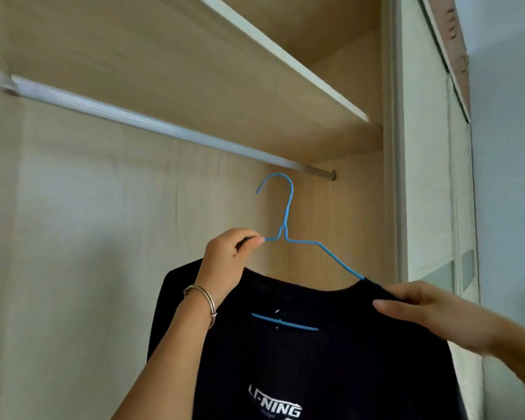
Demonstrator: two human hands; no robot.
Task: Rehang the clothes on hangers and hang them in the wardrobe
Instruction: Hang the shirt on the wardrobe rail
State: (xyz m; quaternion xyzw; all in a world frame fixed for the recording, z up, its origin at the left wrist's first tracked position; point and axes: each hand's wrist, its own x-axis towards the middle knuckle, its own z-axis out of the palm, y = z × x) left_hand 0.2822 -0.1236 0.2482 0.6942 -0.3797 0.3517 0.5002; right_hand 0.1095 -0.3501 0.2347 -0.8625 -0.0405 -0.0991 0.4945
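The left hand (225,262) pinches the thin blue wire hanger (289,207) beside its neck; the right hand (431,310) grips the shoulder of the black printed T-shirt (315,365) on it. Its hook sits just below the silver wardrobe rail (134,119): lift level, then lower over.

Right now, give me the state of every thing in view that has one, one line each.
hanger: off the rail, held up with its hook just below it
shirt: on the hanger, hanging down
rail: fixed under the shelf, hook not on it
left hand: pinches the hanger wire beside the neck
right hand: grips the shirt's shoulder
wardrobe: open
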